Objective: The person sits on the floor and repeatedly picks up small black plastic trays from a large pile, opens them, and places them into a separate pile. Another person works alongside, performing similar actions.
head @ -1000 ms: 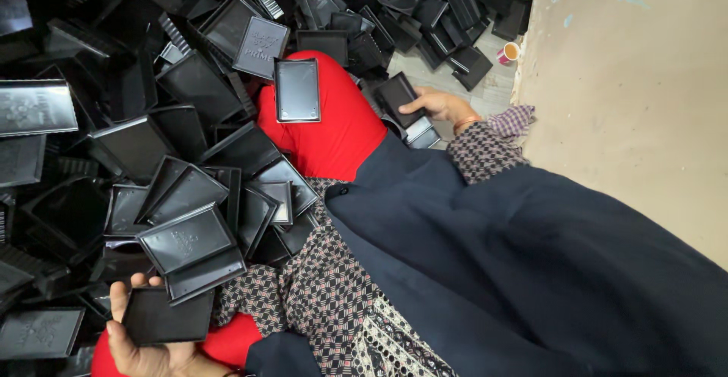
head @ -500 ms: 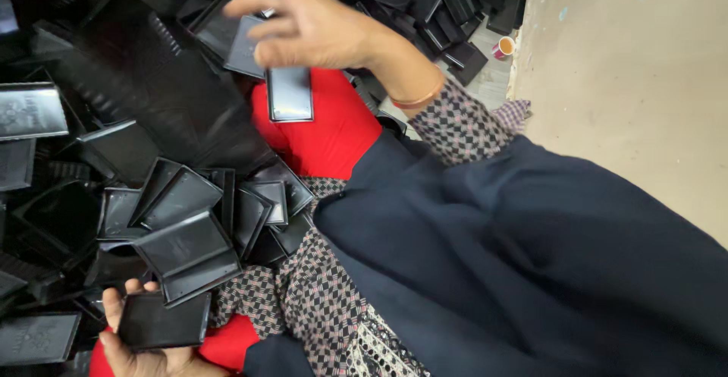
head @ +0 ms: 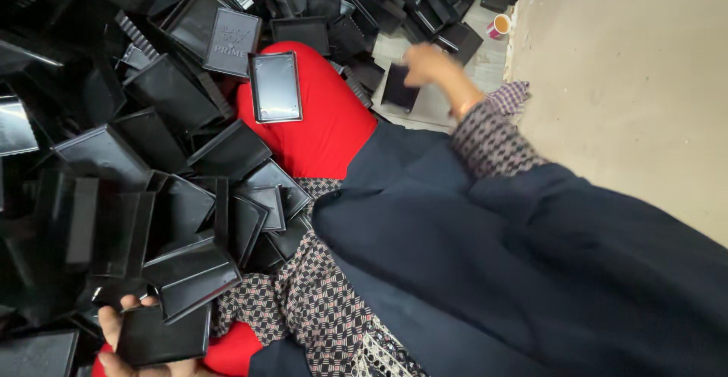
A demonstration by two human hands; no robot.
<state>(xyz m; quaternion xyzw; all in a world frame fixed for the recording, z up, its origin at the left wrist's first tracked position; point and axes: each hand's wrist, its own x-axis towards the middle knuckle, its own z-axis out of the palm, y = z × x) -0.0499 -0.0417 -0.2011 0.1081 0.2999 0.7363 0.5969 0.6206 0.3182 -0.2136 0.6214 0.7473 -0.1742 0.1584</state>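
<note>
Since half a second ago my right hand (head: 428, 64) has swung off the red knee (head: 326, 119) to the far right, now blurred, gripping a small black piece (head: 397, 89). Near left, my left hand (head: 121, 339) clasps a black tray (head: 163, 335) beside the heaped trays (head: 114, 142).

A single head-worn camera looks steeply down from close above the seated person's lap. The red-clad knee (head: 326, 119) sits just above centre, pointing toward 12 o'clock. The heap of black plastic trays (head: 114, 172) fills the frame from 8 to 12 o'clock, and bare floor (head: 629, 81) lies at 2 o'clock. The left hand (head: 125, 343) is cut off at the 7 o'clock edge; the right hand (head: 425, 66) reaches toward 1 o'clock.
</note>
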